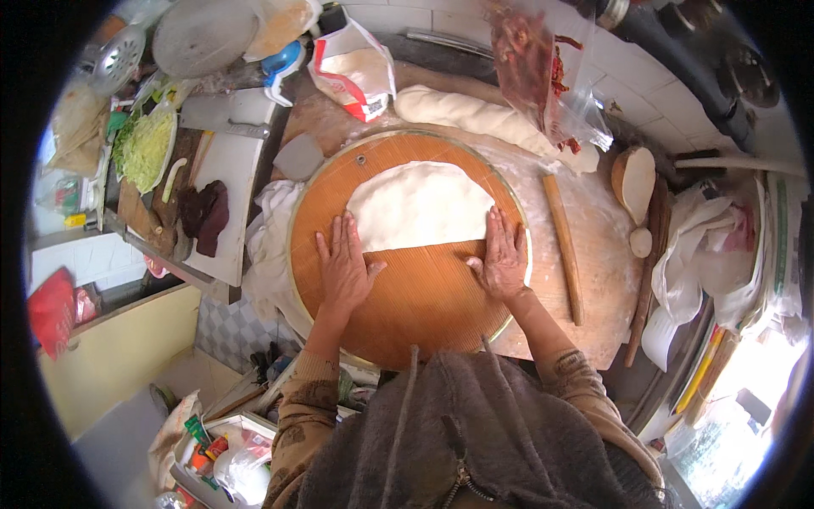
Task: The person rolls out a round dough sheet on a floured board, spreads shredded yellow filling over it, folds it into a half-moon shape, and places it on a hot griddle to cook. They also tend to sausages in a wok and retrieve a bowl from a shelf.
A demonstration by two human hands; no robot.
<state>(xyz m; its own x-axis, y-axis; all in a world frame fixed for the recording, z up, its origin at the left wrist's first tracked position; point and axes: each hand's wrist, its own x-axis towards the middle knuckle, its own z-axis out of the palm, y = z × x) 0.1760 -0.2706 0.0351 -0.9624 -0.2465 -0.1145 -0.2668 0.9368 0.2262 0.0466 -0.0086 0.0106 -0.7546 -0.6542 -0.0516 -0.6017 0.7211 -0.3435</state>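
Note:
A folded half-round of white dough (420, 207) lies on a round, orange-brown ribbed board (426, 299), its straight edge towards me. My left hand (346, 264) rests flat at the dough's left end, fingertips against its edge and thumb spread. At the right end my right hand (501, 257) lies palm down, fingertips touching the dough's edge. Neither hand grips anything. Behind the board stretches a long, thick roll of dough (470, 114) on the floured wooden worktop (604, 273). A wooden rolling pin (563, 251) lies to the right of the board.
An open flour bag (356, 70) stands at the back. To the left are a cleaver (222, 118), a plate of shredded vegetable (147, 149) and dark red meat (213, 219). A bag of dried red chillies (524, 70) hangs at the back right. A halved gourd (634, 181) lies at the right.

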